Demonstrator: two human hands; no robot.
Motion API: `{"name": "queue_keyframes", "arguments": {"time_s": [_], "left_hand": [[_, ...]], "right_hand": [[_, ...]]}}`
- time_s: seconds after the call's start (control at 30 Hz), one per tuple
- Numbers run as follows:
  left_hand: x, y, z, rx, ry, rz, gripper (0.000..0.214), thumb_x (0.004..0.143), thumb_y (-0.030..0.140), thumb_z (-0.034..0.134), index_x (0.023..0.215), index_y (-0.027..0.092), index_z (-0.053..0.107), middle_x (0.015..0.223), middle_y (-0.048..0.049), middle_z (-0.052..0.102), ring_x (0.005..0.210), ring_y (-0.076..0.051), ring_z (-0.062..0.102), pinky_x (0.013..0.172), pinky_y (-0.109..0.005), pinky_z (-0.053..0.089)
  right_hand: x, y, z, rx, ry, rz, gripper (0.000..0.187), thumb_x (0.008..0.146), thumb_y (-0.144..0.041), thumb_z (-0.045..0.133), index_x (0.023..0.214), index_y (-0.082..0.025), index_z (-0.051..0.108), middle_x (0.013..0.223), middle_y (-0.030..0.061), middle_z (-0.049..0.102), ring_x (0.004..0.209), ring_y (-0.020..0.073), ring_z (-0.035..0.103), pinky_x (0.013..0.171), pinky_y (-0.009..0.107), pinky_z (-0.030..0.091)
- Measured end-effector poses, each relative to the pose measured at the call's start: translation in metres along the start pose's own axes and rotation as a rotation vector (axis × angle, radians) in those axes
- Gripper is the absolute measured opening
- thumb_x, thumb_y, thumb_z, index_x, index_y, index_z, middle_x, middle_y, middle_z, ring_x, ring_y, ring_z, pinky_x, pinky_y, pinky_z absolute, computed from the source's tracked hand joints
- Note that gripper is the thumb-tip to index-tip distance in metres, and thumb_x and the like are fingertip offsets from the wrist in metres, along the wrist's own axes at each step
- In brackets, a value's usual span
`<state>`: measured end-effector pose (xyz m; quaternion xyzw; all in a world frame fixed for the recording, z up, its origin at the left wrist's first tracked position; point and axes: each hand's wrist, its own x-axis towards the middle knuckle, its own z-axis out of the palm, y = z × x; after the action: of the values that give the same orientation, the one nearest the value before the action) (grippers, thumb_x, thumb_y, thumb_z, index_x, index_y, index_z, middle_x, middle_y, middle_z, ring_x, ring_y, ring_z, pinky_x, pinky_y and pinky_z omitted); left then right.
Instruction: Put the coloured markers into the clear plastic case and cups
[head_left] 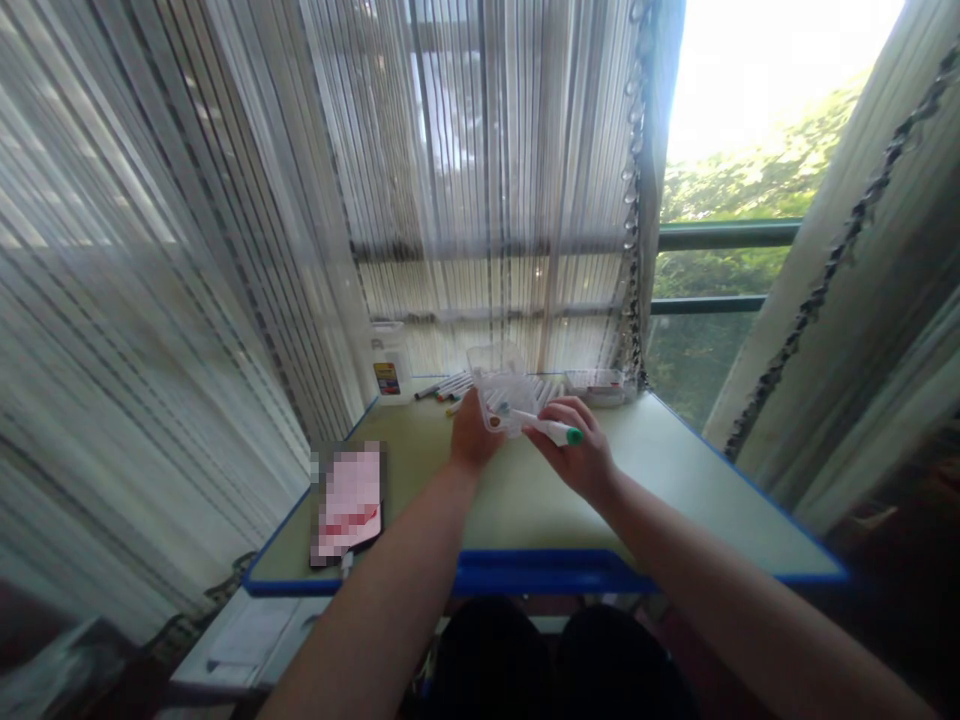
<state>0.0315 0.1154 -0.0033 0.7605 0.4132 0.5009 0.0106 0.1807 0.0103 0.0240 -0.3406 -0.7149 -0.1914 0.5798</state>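
My left hand [474, 432] is wrapped round the side of a clear plastic case [496, 362], whose lid stands raised at the back. Inside the case a few small marker ends show, one of them brown. Pinched in my right hand [581, 450] is a white marker [547, 428] with a green end pointing toward the right. Its other end reaches the mouth of the case; whether it touches the case I cannot tell. Behind my left hand lie several loose markers [450, 388] with coloured ends, and more lie behind the case.
A clear box with a label [387, 372] stands at the table's back left. Another clear case [596, 385] lies at the back right. A phone or tablet with a blurred screen [352, 495] lies at the left, a cable plug at its lower edge. Blue edging [540, 572] borders the table [690, 490]; curtains hang behind.
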Motion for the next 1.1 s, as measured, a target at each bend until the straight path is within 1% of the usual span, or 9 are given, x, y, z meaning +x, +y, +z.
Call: {"name": "queue_keyframes", "arguments": {"time_s": [0.1, 0.23, 0.33, 0.57, 0.7, 0.87, 0.97, 1.1], "left_hand": [[0.0, 0.003, 0.0, 0.02, 0.009, 0.041, 0.032, 0.07, 0.015, 0.057, 0.102, 0.018, 0.052, 0.098, -0.0102, 0.061, 0.091, -0.023, 0.06, 0.078, -0.035, 0.051], [0.0, 0.007, -0.002, 0.025, -0.017, 0.032, 0.032, 0.066, 0.016, 0.06, 0.097, 0.017, 0.052, 0.092, -0.01, 0.061, 0.088, -0.024, 0.061, 0.075, -0.034, 0.051], [0.0, 0.009, -0.003, 0.019, -0.025, 0.033, 0.034, 0.065, 0.017, 0.06, 0.098, 0.018, 0.051, 0.092, -0.0098, 0.061, 0.088, -0.024, 0.06, 0.074, -0.034, 0.05], [0.001, 0.009, -0.004, 0.047, -0.034, 0.042, 0.035, 0.063, 0.01, 0.057, 0.096, 0.018, 0.047, 0.093, -0.0111, 0.059, 0.091, -0.026, 0.059, 0.079, -0.036, 0.049], [0.001, 0.009, -0.004, 0.034, -0.039, 0.052, 0.032, 0.066, 0.014, 0.057, 0.095, 0.018, 0.046, 0.093, -0.0118, 0.059, 0.09, -0.027, 0.059, 0.078, -0.037, 0.049], [0.0, 0.009, -0.003, 0.035, -0.03, 0.057, 0.03, 0.069, 0.016, 0.058, 0.097, 0.018, 0.047, 0.095, -0.0123, 0.06, 0.091, -0.026, 0.06, 0.079, -0.036, 0.049], [0.0, 0.01, -0.003, 0.03, -0.027, 0.067, 0.028, 0.071, 0.019, 0.058, 0.097, 0.017, 0.048, 0.096, -0.013, 0.06, 0.091, -0.026, 0.06, 0.08, -0.037, 0.05], [0.0, 0.01, -0.003, 0.025, -0.027, 0.079, 0.029, 0.072, 0.019, 0.057, 0.099, 0.016, 0.049, 0.096, -0.013, 0.06, 0.091, -0.025, 0.06, 0.08, -0.036, 0.049]], "right_hand": [[0.002, 0.004, 0.007, -0.025, -0.084, 0.054, 0.01, 0.088, -0.031, 0.052, 0.095, -0.024, 0.055, 0.089, 0.0061, 0.058, 0.085, 0.0192, 0.056, 0.078, 0.036, 0.05], [0.004, 0.006, 0.01, -0.114, -0.235, 0.07, 0.016, 0.09, -0.031, 0.048, 0.095, -0.02, 0.059, 0.089, 0.0083, 0.06, 0.087, 0.0217, 0.054, 0.082, 0.039, 0.047], [0.003, 0.008, 0.01, -0.146, -0.293, 0.088, 0.019, 0.09, -0.033, 0.049, 0.095, -0.02, 0.061, 0.088, 0.0086, 0.061, 0.088, 0.0223, 0.054, 0.083, 0.038, 0.046], [0.0, 0.015, 0.016, -0.145, -0.266, 0.096, 0.022, 0.088, -0.036, 0.052, 0.094, -0.018, 0.063, 0.087, 0.0093, 0.062, 0.086, 0.0227, 0.056, 0.08, 0.037, 0.047], [0.001, 0.014, 0.013, -0.144, -0.268, 0.077, 0.018, 0.085, -0.031, 0.055, 0.096, -0.021, 0.065, 0.088, 0.0081, 0.063, 0.085, 0.0217, 0.056, 0.081, 0.037, 0.048], [0.002, 0.012, 0.011, -0.102, -0.275, 0.056, 0.023, 0.085, -0.028, 0.053, 0.102, -0.019, 0.065, 0.091, 0.0091, 0.065, 0.085, 0.0212, 0.057, 0.081, 0.036, 0.048], [0.002, 0.013, 0.012, -0.102, -0.281, 0.068, 0.021, 0.085, -0.028, 0.054, 0.101, -0.019, 0.066, 0.089, 0.0081, 0.066, 0.084, 0.0212, 0.058, 0.079, 0.035, 0.048], [0.002, 0.014, 0.012, -0.12, -0.297, 0.083, 0.019, 0.085, -0.031, 0.056, 0.097, -0.021, 0.067, 0.088, 0.0067, 0.069, 0.083, 0.0213, 0.057, 0.079, 0.035, 0.046]]}}
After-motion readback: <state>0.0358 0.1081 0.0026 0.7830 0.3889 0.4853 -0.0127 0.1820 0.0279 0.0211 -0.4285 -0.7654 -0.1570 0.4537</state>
